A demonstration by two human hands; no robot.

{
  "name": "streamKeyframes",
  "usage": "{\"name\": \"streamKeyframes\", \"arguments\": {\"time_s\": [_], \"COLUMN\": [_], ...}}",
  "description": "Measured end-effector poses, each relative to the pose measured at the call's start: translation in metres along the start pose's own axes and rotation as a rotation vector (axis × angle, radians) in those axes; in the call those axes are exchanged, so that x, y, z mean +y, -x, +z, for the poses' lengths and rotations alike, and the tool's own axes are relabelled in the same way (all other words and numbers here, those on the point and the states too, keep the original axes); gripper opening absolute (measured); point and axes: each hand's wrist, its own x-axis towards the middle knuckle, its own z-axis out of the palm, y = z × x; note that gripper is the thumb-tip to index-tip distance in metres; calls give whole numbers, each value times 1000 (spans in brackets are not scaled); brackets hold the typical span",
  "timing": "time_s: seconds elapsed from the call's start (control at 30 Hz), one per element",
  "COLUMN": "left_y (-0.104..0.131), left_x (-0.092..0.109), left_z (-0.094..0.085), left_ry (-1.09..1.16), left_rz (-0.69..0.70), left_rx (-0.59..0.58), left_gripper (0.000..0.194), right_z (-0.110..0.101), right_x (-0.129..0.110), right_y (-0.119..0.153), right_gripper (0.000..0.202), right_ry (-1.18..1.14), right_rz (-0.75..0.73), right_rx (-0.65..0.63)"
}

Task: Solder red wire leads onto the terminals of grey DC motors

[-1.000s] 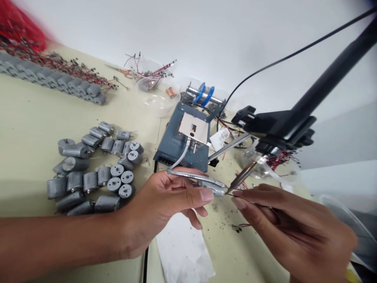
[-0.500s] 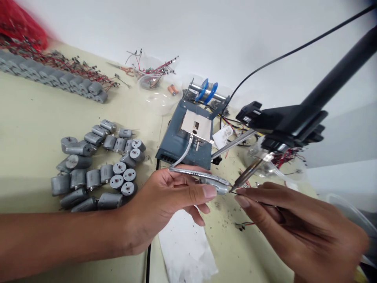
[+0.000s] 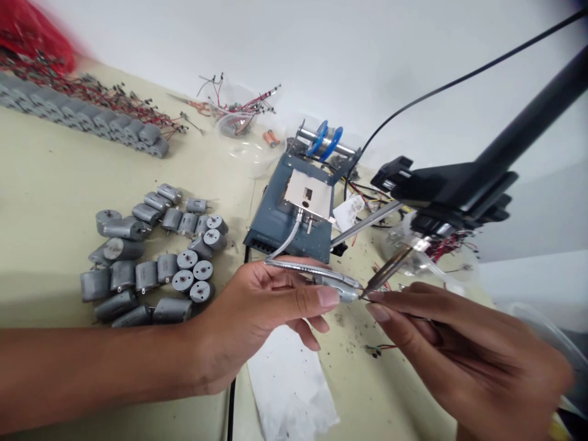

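Between the thumb and fingers of my left hand (image 3: pixel 275 306) is a small grey electric motor (image 3: pixel 344 292), its end turned to the right. The tip of a soldering iron (image 3: pixel 388 269), fixed in a black stand clamp (image 3: pixel 441 196), meets that end of the motor. A metal solder feed tube (image 3: pixel 316 269) runs over my left hand to the same spot. My right hand (image 3: pixel 459 343) pinches a thin dark wire (image 3: pixel 365 298) against the motor's end. The exact joint is too small to make out.
Loose grey motors (image 3: pixel 147 275) lie at the left, with stacked motors (image 3: pixel 92 116) and red-black wires behind. A solder feeder (image 3: pixel 294 202) with a blue spool (image 3: pixel 324 141) stands in the middle. White paper (image 3: pixel 289 386) lies below my hands; a plastic tub (image 3: pixel 252 147) holds orange cylinders.
The view has shifted very slightly. Both hands keep their hold, with the motor and wire still at the iron's tip.
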Motion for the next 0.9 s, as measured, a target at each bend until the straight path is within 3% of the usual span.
{"name": "streamKeyframes", "arguments": {"time_s": [0.3,0.9], "left_y": [-5,-1], "left_x": [-6,2], "left_z": [-3,3], "left_ry": [32,15], "left_rz": [-6,-34], "left_rx": [13,24], "left_gripper": [42,40], "right_z": [3,4], "right_x": [1,2], "right_y": [2,1], "right_gripper": [19,19], "right_ry": [34,19], "right_rz": [25,13], "right_rx": [39,59]}}
